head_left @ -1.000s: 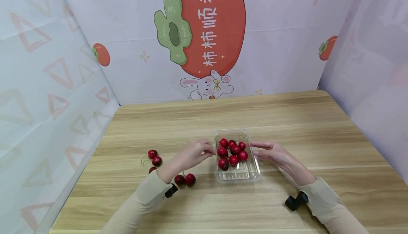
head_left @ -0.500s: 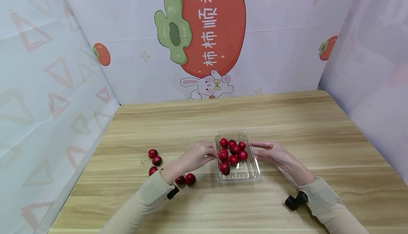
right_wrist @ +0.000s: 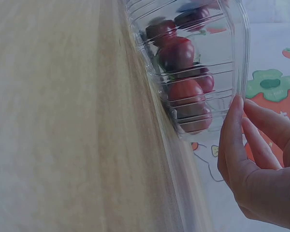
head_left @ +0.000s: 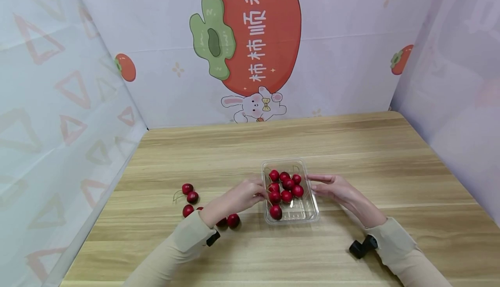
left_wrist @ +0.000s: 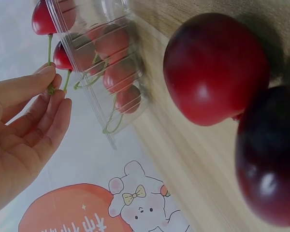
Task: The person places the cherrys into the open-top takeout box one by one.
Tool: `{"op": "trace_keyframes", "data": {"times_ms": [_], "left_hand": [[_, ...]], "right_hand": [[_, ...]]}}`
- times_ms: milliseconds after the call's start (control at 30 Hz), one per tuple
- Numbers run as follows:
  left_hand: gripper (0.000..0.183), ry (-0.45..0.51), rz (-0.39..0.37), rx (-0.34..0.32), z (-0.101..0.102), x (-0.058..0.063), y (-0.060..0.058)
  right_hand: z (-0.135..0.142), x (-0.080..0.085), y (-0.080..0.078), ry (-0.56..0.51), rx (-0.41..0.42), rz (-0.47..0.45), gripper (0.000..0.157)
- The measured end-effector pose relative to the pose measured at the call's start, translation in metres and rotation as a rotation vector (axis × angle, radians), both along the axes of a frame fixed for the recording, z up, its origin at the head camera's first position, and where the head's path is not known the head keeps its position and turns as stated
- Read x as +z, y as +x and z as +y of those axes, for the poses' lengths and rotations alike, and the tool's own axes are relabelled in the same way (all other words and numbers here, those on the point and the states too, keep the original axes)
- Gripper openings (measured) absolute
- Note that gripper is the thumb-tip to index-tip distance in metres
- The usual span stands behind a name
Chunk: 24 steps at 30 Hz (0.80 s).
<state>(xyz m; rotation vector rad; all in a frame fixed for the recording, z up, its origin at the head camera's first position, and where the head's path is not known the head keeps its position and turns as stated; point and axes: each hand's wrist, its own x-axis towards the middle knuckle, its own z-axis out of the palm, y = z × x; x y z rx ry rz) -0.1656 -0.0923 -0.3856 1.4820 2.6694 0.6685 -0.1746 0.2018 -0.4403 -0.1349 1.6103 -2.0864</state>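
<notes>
Along the left side of my head view hangs a sheet (head_left: 74, 87) with faint triangles. Next, on the table (head_left: 351, 148), I count 6 loose cherries (head_left: 192, 197), 2 of them partly hidden by the left arm. A black clip (head_left: 212, 238) sits at the cuff of the left sleeve (head_left: 168, 252).

From there the left hand (head_left: 246, 193) reaches to the tub's left rim. Its thumb and fingers are pinched together on the thin green stems (left_wrist: 49, 50) of 2 held cherries (head_left: 275, 212), which hang at the left side of the tub (head_left: 291, 222). I cannot tell if they touch its floor.

Inside the clear tub I count 7 more cherries (head_left: 297, 191), bunched toward its far end; ribbed floor shows at the near end. Behind, mid-wall, are a big persimmon print (head_left: 273, 31) and a rabbit print (head_left: 255, 104).

At the tub's right wall, the right hand (head_left: 337, 190) touches with fairly straight fingers, a narrow gap between them. Another clip (head_left: 363, 246) sits by the right sleeve (head_left: 402, 250), and pale cloth (head_left: 457, 83) closes the right side.
</notes>
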Motion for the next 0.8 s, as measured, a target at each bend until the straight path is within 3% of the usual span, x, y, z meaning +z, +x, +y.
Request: {"op": "trace_keyframes", "data": {"times_ms": [533, 800], "left_hand": [[0.008, -0.066, -0.031, 0.003, 0.0040, -0.0011, 0.0034], [0.008, -0.110, -0.062, 0.002, 0.0051, -0.0004, 0.0043]], "right_hand": [[0.0000, 0.0000, 0.0001, 0.002, -0.009, -0.008, 0.038], [0.0006, -0.0010, -0.0010, -0.033, -0.002, -0.023, 0.029]]}}
